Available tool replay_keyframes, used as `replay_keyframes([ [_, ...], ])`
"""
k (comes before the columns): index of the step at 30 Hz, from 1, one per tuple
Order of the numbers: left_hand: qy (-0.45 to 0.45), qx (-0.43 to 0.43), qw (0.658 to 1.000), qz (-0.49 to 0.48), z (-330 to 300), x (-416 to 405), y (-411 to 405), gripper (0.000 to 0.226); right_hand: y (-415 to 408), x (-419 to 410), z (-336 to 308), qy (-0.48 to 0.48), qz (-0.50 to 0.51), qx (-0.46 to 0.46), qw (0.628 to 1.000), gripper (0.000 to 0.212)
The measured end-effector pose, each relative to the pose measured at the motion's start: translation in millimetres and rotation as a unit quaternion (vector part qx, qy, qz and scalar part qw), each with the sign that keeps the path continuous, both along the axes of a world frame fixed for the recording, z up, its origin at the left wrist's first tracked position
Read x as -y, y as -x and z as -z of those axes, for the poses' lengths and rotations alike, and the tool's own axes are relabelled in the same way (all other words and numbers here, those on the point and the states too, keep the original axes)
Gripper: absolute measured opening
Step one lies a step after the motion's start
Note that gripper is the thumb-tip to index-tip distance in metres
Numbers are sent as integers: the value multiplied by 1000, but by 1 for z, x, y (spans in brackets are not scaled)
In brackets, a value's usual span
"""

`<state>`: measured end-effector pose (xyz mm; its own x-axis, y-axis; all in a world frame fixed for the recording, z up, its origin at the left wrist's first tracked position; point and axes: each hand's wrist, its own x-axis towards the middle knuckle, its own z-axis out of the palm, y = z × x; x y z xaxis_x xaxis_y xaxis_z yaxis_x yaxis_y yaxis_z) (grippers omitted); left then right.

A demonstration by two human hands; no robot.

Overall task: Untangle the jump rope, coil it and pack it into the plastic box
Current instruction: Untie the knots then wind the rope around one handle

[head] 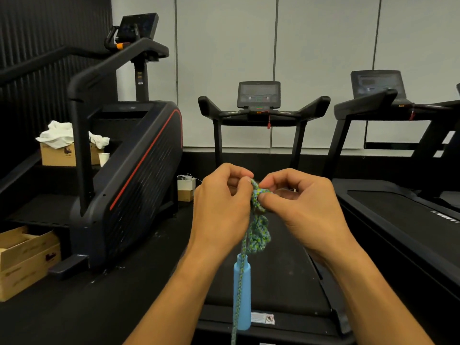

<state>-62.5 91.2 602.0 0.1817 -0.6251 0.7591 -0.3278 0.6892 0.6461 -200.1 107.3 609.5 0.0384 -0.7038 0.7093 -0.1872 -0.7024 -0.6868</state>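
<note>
While both hands work the knot: untangling is the step in hand.
Left hand: fingertips pinch the jump rope at the knot.
Right hand: pinches the same knot from the other side.
Blue handle: hangs below the knot, above the treadmill.
Plastic box: not seen.
Next: likely loosening a loop, then pulling the strand through.

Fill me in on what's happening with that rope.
A person stands in a gym, facing a treadmill, and works at a knot in a green-and-blue jump rope. The left hand and right hand both pinch the tangle at chest height. One blue handle dangles below. The rope is not yet untangled, and no plastic box is in view.
</note>
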Motion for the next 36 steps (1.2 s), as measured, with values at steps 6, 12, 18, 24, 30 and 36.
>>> replay_keyframes([
  [6, -70, 10, 994, 89, -4, -1, -8, 15, 1, -1, -1, -5, -8, 3, 1000, 17],
  [12, -83, 43, 989, 114, -4, -2, -17, 10, 3, -1, -1, -19, -29, 20, 999, 16],
  [18, -42, 28, 997, 66, -2, 1, -16, 14, -3, 0, 1, -37, -44, 29, 998, 18],
  [24, 5, -16, 1000, 0, -2, -1, -12, 12, -10, -4, -1, -28, -47, 37, 998, 15],
  [30, 20, -54, 998, -38, -3, -6, -6, 11, -12, -4, -2, -11, -36, 26, 999, 17],
  [36, -54, 37, 997, 49, -4, -4, -10, 20, -4, -4, -2, -8, 10, -10, 1000, 21],
])
